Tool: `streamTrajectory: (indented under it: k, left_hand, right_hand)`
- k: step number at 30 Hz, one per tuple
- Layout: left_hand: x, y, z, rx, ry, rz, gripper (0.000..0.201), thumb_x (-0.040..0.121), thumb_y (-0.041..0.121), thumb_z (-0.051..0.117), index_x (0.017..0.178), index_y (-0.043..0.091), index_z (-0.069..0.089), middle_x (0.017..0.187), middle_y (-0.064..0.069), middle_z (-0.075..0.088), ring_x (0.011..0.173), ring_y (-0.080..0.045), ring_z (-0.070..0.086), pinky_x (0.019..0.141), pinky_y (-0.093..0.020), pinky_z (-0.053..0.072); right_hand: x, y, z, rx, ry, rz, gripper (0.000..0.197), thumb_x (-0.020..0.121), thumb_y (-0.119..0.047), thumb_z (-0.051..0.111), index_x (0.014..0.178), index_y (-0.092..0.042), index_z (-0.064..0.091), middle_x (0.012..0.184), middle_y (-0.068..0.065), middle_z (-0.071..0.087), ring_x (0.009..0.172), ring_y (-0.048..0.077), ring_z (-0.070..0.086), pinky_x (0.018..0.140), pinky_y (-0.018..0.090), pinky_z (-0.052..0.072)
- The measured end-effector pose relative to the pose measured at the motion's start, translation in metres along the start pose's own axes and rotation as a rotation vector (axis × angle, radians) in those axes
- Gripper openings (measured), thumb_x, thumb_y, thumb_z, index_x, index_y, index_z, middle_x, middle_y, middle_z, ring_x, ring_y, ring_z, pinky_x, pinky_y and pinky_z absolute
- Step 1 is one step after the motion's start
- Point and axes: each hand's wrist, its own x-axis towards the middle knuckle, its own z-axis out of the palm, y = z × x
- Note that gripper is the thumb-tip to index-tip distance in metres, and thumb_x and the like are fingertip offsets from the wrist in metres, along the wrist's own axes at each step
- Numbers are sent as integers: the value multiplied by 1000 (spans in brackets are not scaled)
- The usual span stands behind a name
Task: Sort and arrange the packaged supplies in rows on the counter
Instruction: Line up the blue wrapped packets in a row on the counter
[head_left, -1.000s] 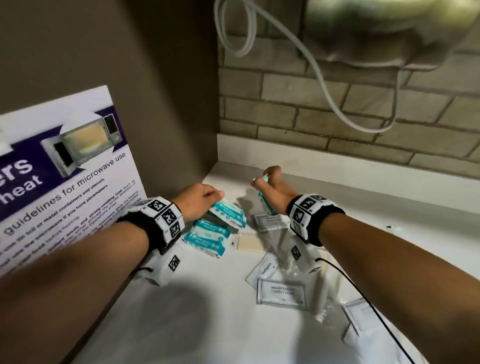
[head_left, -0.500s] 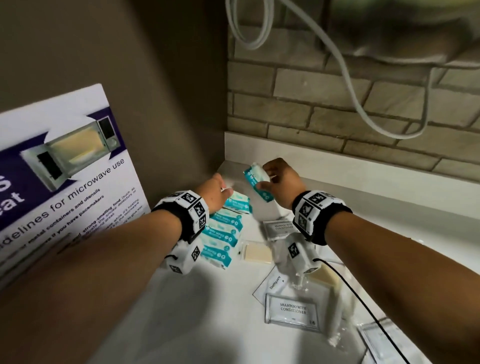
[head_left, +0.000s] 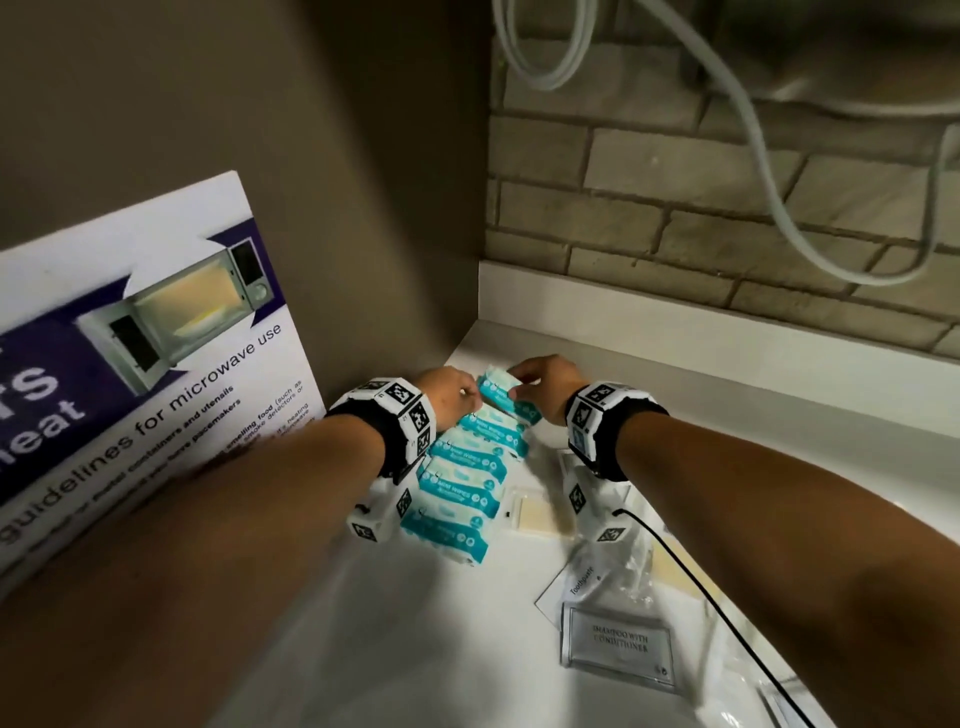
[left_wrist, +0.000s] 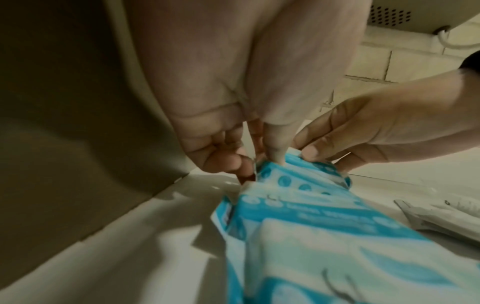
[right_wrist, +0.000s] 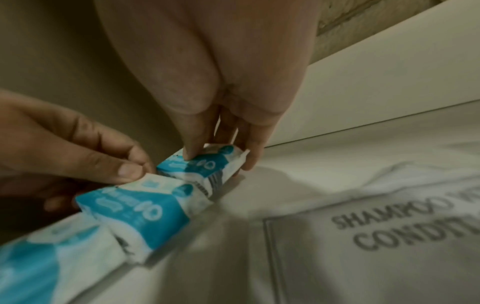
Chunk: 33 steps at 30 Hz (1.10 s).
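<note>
Both hands work at the far end of the row. From the head view, my right hand (head_left: 540, 382) pinches the newest wet-wipe pack (head_left: 501, 392) at the back of the counter (head_left: 363, 623), near the corner where the brown side wall meets the brick wall, while my left hand (head_left: 449, 397) holds its other end. Four more wet-wipe packs (head_left: 462, 483) lie in a line running toward me, each touching or just overlapping the next. Off to the right sit a shampoo with conditioner sachet (head_left: 618, 647), a toothpaste sachet (head_left: 569, 587) and a small pale packet (head_left: 530, 512), loose and unsorted. From the left wrist, my left fingers (left_wrist: 233, 162) are curled and nip the near edge of the pack, with my right thumb and forefinger clamped on the same pack's top corner. From the right wrist, my right thumb presses on top of the end pack (right_wrist: 207, 162) and the fingers curl behind it, gripping it; my left thumb pinches the neighbouring pack (right_wrist: 135, 203) to keep it from sliding. I judge this step to be seating the fifth pack square against the row. Next I should lower it flat, let go with both hands, then start a second row from the white sachets.
</note>
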Motion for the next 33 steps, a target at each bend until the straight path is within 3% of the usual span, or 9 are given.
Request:
streamTrajectory:
  k: [4,7,9,12,17,24,33]
  left_hand:
    - [-4,0,2,60,81,-26,26,90,26,65,113,15,66,116,-5,66,104,-22,61,85,-24,45]
    - [-15,3,3,121,103,44,19,92,17,61,109,16,69,117,-2,66,104,-21,61,80,-19,40]
    - [-25,3,6,210,55,117,28,94,10,54,114,21,71,125,2,62,112,-20,59,89,-20,41]
    - [-37,0,8,379,-24,180,53,92,1,45,134,30,56,142,5,47,127,-21,47,109,-32,38]
    - [-50,-2,14,691,-83,198,64,92,10,40,150,34,30,154,5,29,136,-25,28,112,-42,28]
    - [-53,-5,14,744,-113,129,69,91,9,41,153,28,18,158,3,18,141,-30,20,115,-46,21]
    - [-50,-8,11,726,-117,90,76,88,1,46,154,28,17,157,-1,17,140,-32,19,116,-48,22]
  right_hand:
    - [4,3,10,-136,-47,7,41,90,-22,65,131,-15,60,132,4,61,118,22,58,101,28,44]
    - [-1,2,8,-280,18,-118,39,90,-26,64,129,-21,61,134,6,54,121,26,52,101,31,41]
    - [-6,2,6,-361,10,-219,34,92,-24,60,126,-20,64,131,8,56,119,27,52,98,28,41]
    - [-12,1,8,-478,-64,-287,35,94,-22,56,128,-21,63,130,8,59,119,27,52,102,32,42]
    - [-13,-3,14,-467,-103,-287,36,93,-20,59,129,-19,62,130,9,58,120,27,53,106,32,41]
    - [-4,-14,16,-492,-97,-294,36,93,-19,60,129,-15,62,130,8,60,118,26,55,101,31,43]
    - [6,-26,19,-482,-107,-284,34,91,-18,63,125,-13,65,128,8,63,115,26,60,100,30,47]
